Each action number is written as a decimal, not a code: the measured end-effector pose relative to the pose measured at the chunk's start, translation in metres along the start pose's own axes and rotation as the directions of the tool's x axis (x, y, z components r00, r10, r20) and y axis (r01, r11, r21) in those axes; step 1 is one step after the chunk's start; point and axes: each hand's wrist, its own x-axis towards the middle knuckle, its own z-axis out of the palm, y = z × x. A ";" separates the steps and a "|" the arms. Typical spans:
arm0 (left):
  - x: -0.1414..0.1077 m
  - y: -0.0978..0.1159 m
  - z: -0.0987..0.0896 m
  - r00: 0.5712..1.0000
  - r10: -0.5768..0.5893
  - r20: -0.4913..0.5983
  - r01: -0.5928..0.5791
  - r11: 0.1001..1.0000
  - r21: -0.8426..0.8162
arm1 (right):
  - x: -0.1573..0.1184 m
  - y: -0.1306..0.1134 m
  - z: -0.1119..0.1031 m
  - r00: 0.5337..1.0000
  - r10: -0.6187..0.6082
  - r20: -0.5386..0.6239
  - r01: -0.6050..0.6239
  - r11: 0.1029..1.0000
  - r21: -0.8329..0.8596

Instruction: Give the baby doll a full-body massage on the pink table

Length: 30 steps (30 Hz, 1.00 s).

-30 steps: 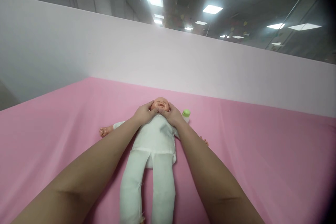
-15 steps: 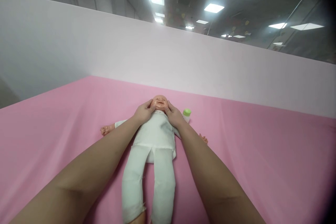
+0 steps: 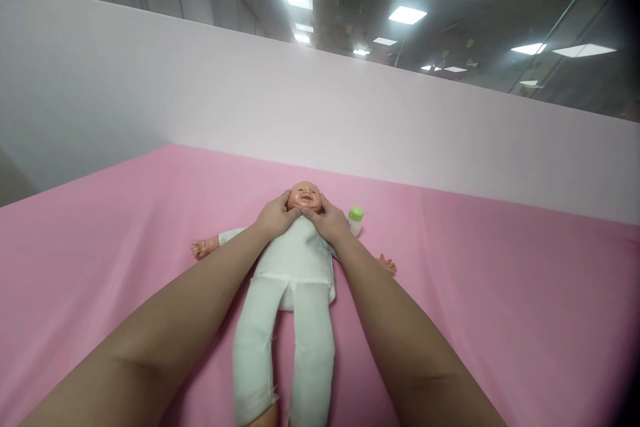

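White cloth-bodied baby doll, supine; glossy plastic head clasped between left hand and right hand, fingers partly hidden; legs cropped below. Translucent green-capped bottle: just beside right hand, partly covered.

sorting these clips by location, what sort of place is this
Possibly an indoor baby-care practice room, though I can't be sure: a baby doll in white lies on a pink sheet, a green-capped container is near it, and rectangular ceiling lights show beyond the pale wall.
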 end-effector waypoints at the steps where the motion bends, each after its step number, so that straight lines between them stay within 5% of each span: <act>1: 0.000 0.000 0.000 1.000 0.002 0.001 -0.002 1.000 -0.002 | 0.000 0.000 0.000 1.000 0.006 -0.010 -0.006 1.000 0.001; 9: 0.001 -0.009 0.000 0.998 0.060 0.005 -0.059 0.993 -0.104 | 0.002 0.004 -0.001 0.996 -0.086 -0.021 0.088 0.991 0.098; 16: 0.006 -0.018 0.007 0.998 -0.003 -0.070 0.002 1.000 -0.016 | -0.001 -0.001 -0.001 0.997 -0.009 -0.075 0.014 0.998 0.062; 30: 0.003 -0.011 0.001 1.000 0.019 0.020 -0.016 0.995 -0.100 | -0.002 -0.002 -0.001 0.999 -0.036 -0.021 0.038 0.995 0.087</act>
